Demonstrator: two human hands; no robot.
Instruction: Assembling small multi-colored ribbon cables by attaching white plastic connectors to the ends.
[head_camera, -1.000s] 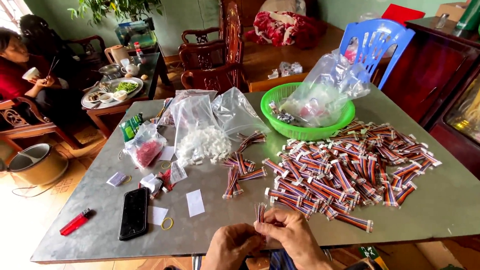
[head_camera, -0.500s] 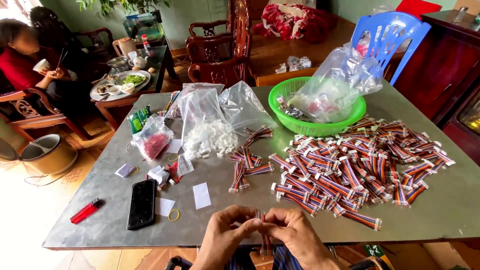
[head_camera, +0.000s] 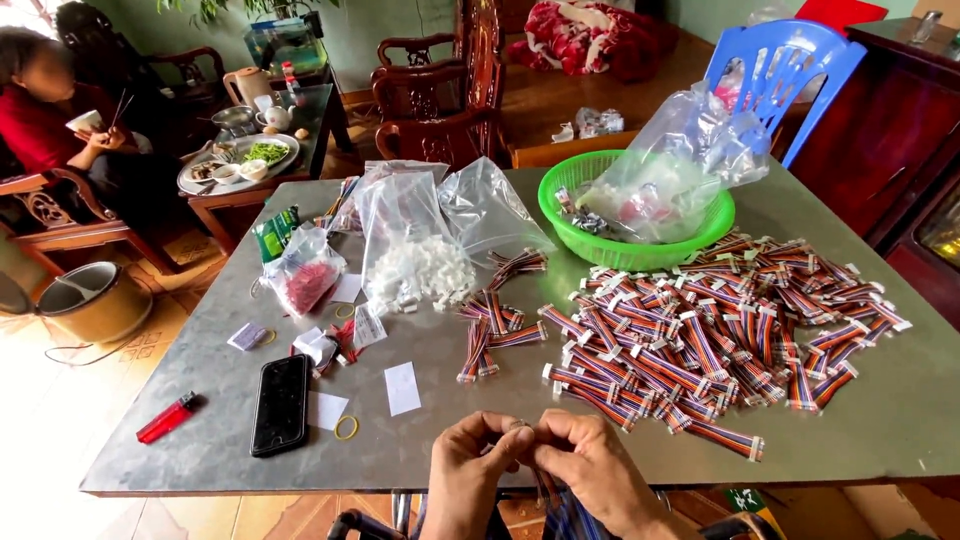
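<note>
At the near edge of the grey metal desk (head_camera: 880, 420), the left hand (head_camera: 470, 480) and right hand (head_camera: 600, 475) meet, their fingers (head_camera: 520, 440) pinched nearly closed around something small between them; it is too hidden to tell whether it is one of the wire bundles. Just beyond, toward the near left corner, lie one black smartphone (head_camera: 280, 404), one red lighter (head_camera: 167, 418), one yellow rubber band (head_camera: 346, 428) and a few white paper slips (head_camera: 402, 388). Across the middle and right of the desk spreads a heap of short striped ribbon-cable bundles with white plug ends (head_camera: 700, 340), far too many to count. They look light, limp and easily bent, best taken at a stiff plug end. Further back stand one clear plastic bag of white connectors (head_camera: 415, 265) and one smaller bag of red parts (head_camera: 305, 275). At the far edge sits one green plastic basket (head_camera: 600, 245).
</note>
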